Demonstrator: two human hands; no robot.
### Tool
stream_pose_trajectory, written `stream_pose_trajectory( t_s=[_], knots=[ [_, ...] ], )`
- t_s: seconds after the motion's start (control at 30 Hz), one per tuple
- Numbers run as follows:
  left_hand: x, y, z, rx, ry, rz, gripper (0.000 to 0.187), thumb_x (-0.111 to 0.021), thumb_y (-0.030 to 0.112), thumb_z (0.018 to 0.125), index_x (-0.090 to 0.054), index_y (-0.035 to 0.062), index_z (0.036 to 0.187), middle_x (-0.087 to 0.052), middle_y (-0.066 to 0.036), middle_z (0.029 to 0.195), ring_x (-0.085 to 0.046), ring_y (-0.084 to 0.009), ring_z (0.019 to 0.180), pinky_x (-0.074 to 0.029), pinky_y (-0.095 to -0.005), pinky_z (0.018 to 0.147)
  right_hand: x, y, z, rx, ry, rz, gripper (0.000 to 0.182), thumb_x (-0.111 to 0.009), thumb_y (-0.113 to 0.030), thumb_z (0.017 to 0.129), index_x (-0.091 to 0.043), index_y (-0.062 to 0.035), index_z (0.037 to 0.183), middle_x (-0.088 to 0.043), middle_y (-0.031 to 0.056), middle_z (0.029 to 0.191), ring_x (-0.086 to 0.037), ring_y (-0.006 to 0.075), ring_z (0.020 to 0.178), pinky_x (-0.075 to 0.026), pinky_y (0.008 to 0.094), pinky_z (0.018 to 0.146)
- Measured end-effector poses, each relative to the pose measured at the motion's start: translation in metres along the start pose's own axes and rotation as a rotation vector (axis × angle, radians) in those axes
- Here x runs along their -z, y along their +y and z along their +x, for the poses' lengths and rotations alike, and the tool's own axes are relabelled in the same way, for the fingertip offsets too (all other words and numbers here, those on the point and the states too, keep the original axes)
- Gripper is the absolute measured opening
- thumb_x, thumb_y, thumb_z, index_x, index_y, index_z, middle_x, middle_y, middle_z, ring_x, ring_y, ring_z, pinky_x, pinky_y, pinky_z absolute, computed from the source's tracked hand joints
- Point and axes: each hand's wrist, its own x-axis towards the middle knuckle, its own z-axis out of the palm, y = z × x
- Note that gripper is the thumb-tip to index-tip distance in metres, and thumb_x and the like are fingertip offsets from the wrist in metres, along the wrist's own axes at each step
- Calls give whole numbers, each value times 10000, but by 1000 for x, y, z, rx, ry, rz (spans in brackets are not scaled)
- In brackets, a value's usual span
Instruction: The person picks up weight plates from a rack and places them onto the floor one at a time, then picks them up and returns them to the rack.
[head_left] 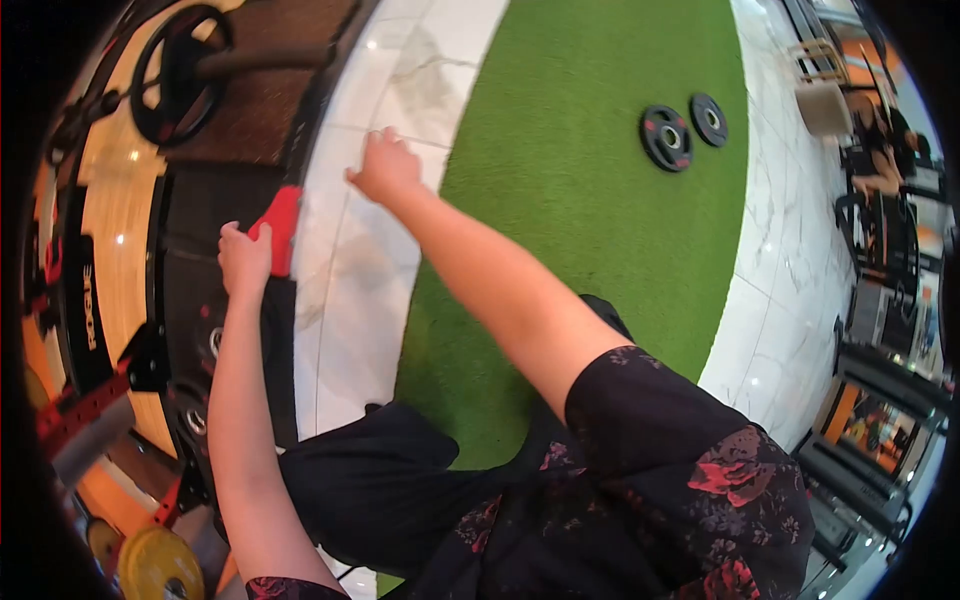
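Observation:
My left hand (245, 262) reaches out over the dark mat at the left, fingers slightly bent and thumb apart. Just beside its thumb is a flat, angular red piece (287, 232) at the mat's edge, which the hand partly overlaps in this view. My right hand (388, 168) hangs over the white marble tiles with thumb and fingers spread and nothing in it. Two black weight plates with metal centre rings lie on the green turf, the nearer plate (666, 138) and the farther plate (709, 120), both well away from my hands.
Green turf (570, 200) runs between strips of marble tile. A black spoked plate (182, 75) stands on a bar at upper left. Red-and-black rack parts (85, 415) and a yellow plate (160, 565) are at lower left. A seated person (885, 150) and gym machines line the right.

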Motion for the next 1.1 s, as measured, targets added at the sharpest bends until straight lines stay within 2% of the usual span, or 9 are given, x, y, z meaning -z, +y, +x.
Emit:
stream_pose_trajectory(
  t_s=[0.2,0.33,0.47,0.6,0.67,0.77,0.9,1.0,1.1],
  knots=[
    [-101,254,-22,-206,-179,-183,716,-722,432,871,-490,-24,1372,-583,-293,1324,-591,-433,1211,-490,-490,1012,154,266,21,-403,20,-120,795,-732,-516,878,-457,-41,1453,-398,208,1531,-469,374,1372,-506,516,1031],
    [-177,423,-63,-347,-320,-253,741,-733,436,875,-463,-23,1391,-561,-275,1347,-597,-405,1209,-498,-481,1014,224,434,3,-559,146,-166,802,-741,-512,862,-444,-35,1434,-426,204,1476,-504,393,1330,-523,535,991],
    [-226,569,-125,-480,-448,-292,772,-734,435,881,-418,-11,1426,-517,-261,1396,-554,-380,1272,-483,-473,1048,269,557,-16,-702,246,-120,836,-767,-489,838,-413,-29,1439,-414,213,1464,-497,422,1326,-522,535,985],
    [-281,663,-171,-535,-516,-297,804,-744,439,874,-389,-9,1440,-492,-253,1422,-549,-381,1278,-481,-475,1051,277,648,-15,-814,275,-63,875,-772,-489,836,-379,-36,1473,-375,218,1512,-482,440,1338,-502,529,1022],
    [-310,691,-189,-538,-518,-354,870,-790,430,845,-388,-82,1422,-548,-283,1323,-572,-364,1218,-481,-433,1032,266,687,-7,-851,288,-9,943,-776,-523,824,-338,-44,1509,-337,226,1545,-472,452,1348,-473,519,1068],
    [-332,719,-209,-471,-546,-358,980,-809,453,819,-304,-63,1482,-459,-309,1407,-522,-395,1288,-456,-437,1078,260,717,11,-854,224,195,1031,-786,-567,794,-297,-49,1538,-303,229,1566,-432,455,1380,-440,546,1095],
    [-350,743,-214,-418,-579,-285,1062,-814,515,797,-258,-49,1504,-417,-319,1435,-512,-417,1308,-458,-448,1083,245,709,15,-842,277,210,1119,-793,-620,735,-272,-70,1558,-263,223,1592,-306,484,1432,-396,631,1081],
    [-350,761,-218,-417,-593,-197,1110,-798,598,779,-263,-60,1496,-417,-336,1419,-539,-424,1278,-481,-461,1054,235,709,19,-871,300,163,1084,-770,-598,749,-273,-78,1559,-269,216,1589,-292,486,1430,-371,642,1086],
    [-348,778,-220,-226,-585,-97,1058,-776,599,796,-282,-61,1457,-397,-306,1433,-529,-434,1267,-510,-498,1009,234,703,21,-892,289,154,1058,-750,-562,766,-256,-86,1571,-267,213,1591,-289,472,1434,-353,641,1095]
  ],
)
